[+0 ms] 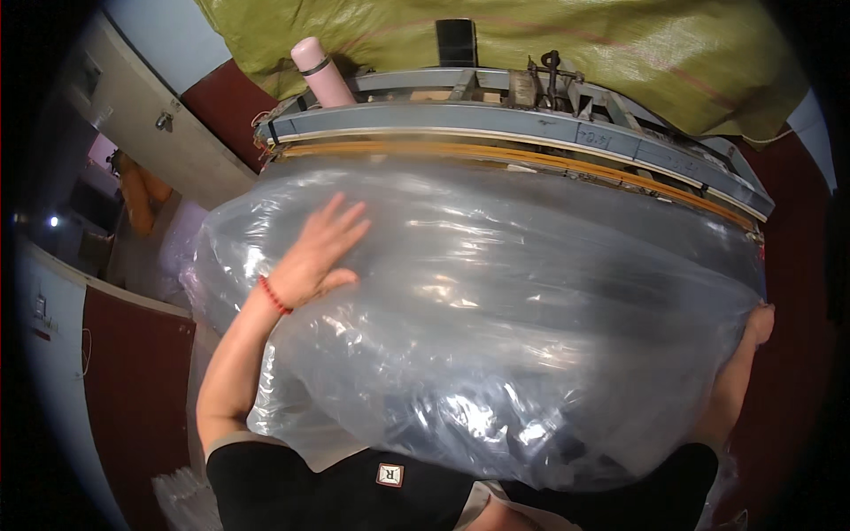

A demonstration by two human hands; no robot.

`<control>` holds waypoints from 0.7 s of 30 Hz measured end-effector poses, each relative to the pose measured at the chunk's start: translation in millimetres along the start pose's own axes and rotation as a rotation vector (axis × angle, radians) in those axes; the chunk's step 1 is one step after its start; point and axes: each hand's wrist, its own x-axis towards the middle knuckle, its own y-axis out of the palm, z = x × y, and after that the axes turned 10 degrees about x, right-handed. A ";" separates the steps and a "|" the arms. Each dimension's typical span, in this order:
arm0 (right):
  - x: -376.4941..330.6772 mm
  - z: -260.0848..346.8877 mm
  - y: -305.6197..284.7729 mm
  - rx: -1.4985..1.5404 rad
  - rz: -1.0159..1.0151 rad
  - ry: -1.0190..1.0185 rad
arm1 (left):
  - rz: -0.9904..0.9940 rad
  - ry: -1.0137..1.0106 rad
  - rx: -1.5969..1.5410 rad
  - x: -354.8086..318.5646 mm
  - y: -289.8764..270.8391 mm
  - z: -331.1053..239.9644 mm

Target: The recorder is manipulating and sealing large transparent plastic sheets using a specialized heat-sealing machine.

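Note:
A large sheet of clear plastic film [478, 292], wrinkled and shiny, spreads in front of me from the metal frame down over my lap. My left hand [317, 252], with a red beaded bracelet on its wrist, lies over the film's left half with fingers spread. At the far right, my right hand [759, 324] is closed on the film's edge, which pulls into folds toward it. The film hides the surface beneath it and part of my right forearm.
Behind the film runs a grey metal frame [425, 119] with an orange strip [496, 154]. A pink bottle [321, 75], a dark phone-like slab [456, 42] and a dark metal clamp [551, 78] sit along it. Yellow-green sheeting [637, 53] hangs beyond. An open door [159, 106] stands left.

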 end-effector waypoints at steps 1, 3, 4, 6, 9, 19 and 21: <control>-1.7 1.8 1.3 0.014 0.016 0.011 | 0.069 -0.140 0.011 -13.7 41.2 11.1; 13.9 -13.0 11.5 0.001 0.021 0.010 | 0.105 -0.328 0.042 -45.7 83.3 60.1; 13.1 -13.2 13.0 0.012 0.008 -0.002 | 0.150 -0.513 0.066 -57.9 95.5 77.2; 4.3 -2.1 7.1 0.043 0.006 -0.010 | 0.145 -0.505 -0.014 -56.7 102.3 92.5; 4.7 -5.7 7.6 0.025 -0.029 -0.016 | 0.088 -0.342 -0.006 -18.5 103.1 75.6; 75.0 -91.9 48.4 0.614 -0.033 -0.049 | -0.228 -0.245 -0.133 65.1 132.2 61.1; 86.9 -118.4 47.1 1.078 0.019 -0.047 | -0.153 -0.494 -0.140 83.0 128.1 60.0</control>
